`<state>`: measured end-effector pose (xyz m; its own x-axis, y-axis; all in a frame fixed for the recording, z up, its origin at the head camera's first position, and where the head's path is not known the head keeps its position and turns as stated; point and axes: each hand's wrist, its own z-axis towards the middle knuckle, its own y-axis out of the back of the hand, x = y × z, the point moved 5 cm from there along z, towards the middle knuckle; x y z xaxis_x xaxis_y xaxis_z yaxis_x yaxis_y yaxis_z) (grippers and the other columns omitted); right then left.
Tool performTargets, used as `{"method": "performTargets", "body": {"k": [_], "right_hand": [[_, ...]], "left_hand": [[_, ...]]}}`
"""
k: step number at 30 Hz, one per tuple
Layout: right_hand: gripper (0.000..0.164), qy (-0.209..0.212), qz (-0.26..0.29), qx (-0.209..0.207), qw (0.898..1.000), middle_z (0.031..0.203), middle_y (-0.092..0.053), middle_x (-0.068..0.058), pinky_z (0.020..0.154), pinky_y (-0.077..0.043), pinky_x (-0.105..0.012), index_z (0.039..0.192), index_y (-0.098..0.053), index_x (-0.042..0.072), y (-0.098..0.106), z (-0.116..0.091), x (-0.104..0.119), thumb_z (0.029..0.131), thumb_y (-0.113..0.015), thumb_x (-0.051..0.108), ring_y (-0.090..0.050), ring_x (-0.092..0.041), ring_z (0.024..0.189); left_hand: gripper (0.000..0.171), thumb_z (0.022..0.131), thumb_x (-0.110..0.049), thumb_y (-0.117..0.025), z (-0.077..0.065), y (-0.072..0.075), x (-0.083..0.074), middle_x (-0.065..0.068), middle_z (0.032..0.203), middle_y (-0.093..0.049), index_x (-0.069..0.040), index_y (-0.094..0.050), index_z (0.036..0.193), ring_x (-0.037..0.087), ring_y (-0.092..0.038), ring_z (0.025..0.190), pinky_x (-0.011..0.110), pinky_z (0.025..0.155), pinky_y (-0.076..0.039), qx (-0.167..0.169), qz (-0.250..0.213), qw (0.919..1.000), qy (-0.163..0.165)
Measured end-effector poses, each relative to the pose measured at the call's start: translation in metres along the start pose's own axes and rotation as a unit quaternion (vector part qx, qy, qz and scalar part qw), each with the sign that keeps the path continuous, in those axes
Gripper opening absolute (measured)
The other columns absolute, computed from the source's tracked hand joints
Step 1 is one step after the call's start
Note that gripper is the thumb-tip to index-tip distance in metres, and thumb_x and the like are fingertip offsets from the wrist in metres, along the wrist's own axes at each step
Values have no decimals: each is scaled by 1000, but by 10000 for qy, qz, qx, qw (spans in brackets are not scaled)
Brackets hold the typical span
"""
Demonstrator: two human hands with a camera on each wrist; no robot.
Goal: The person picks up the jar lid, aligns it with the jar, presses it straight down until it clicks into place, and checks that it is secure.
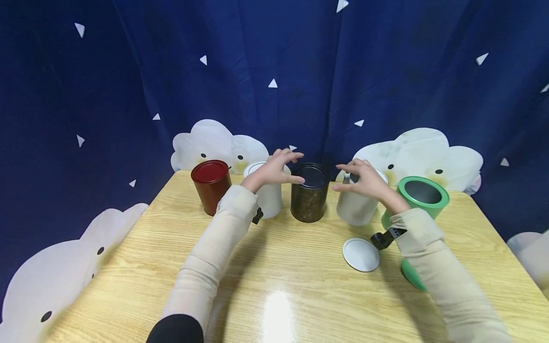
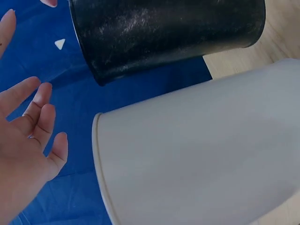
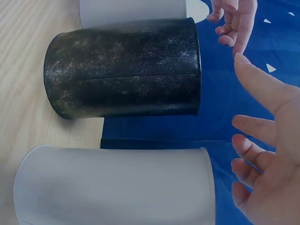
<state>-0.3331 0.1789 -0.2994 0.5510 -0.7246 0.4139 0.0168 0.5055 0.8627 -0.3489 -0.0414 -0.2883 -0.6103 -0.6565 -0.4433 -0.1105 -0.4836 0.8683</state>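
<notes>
My left hand (image 1: 279, 166) hovers above a white can (image 1: 270, 197) whose lid is on, fingers and thumb spread apart. Its thumb tip overlaps the rim of a black can (image 1: 308, 205) in the head view; whether it touches, I cannot tell. Facing it, my right hand (image 1: 362, 180) hangs over a second white can (image 1: 355, 209), thumb and fingers also apart. The black can, dark and mottled, stands upright between the hands with its top covered. In the right wrist view, the right hand's fingers (image 3: 255, 164) are clear of both the black can and the white can (image 3: 117, 183).
A dark red can (image 1: 211, 188) with its lid on stands at the far left. At the right, a green can (image 1: 429, 197) is uncovered. A pale round lid (image 1: 361, 255) lies on the wooden table (image 1: 309, 267); a green lid (image 1: 411, 274) is partly hidden by the right forearm.
</notes>
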Motion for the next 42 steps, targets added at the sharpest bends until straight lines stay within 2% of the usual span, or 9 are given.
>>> {"method": "performTargets", "body": {"k": [6, 11, 16, 26, 35, 42], "right_hand": [[63, 109, 153, -173, 9997, 104, -54, -18, 80, -33, -42, 122, -55, -1, 6, -14, 1, 70, -78, 23, -43, -31, 97], [60, 315, 314, -478, 9979, 103, -55, -17, 80, -32, -40, 120, -57, -2, 12, -28, 3, 68, -80, 19, -43, -29, 98], [58, 448, 303, -704, 9960, 102, -56, -16, 78, -32, -39, 117, -59, -2, 19, -40, 4, 67, -80, 19, -45, -28, 97], [57, 306, 278, -627, 9972, 100, -55, -13, 76, -33, -38, 117, -60, 1, 27, -57, 6, 69, -79, 23, -45, -25, 97], [57, 483, 130, -835, 9953, 97, -54, -10, 77, -31, -39, 115, -62, 1, 33, -74, 7, 65, -82, 20, -44, -25, 94], [57, 651, 29, -1029, 9926, 97, -54, -10, 78, -29, -41, 113, -62, 0, 36, -89, 2, 62, -82, 17, -44, -25, 94]], "left_hand": [[73, 73, -34, -75, -8, -7, -6, 12, 113, -50, -7, -46, 133, 23, -37, 102, 35, 88, -29, -120, -131, 9989, -423], [74, 71, -33, -77, -14, -12, -11, 11, 110, -51, -3, -47, 132, 23, -37, 99, 35, 86, -29, -258, -123, 9974, -659], [74, 71, -31, -78, -19, -13, -16, 13, 111, -51, -2, -47, 131, 23, -38, 99, 35, 86, -30, -394, -242, 9960, -760], [76, 70, -31, -79, -24, -14, -26, 14, 112, -51, -3, -45, 132, 22, -38, 100, 34, 87, -29, -457, -281, 9938, -978], [76, 69, -29, -79, -30, -16, -41, 14, 109, -51, -3, -45, 132, 23, -39, 98, 33, 85, -30, -714, -294, 9875, -1372], [77, 69, -28, -79, -37, -21, -52, 14, 110, -51, -2, -44, 133, 21, -39, 100, 30, 87, -30, -807, -478, 9843, -1495]]}}
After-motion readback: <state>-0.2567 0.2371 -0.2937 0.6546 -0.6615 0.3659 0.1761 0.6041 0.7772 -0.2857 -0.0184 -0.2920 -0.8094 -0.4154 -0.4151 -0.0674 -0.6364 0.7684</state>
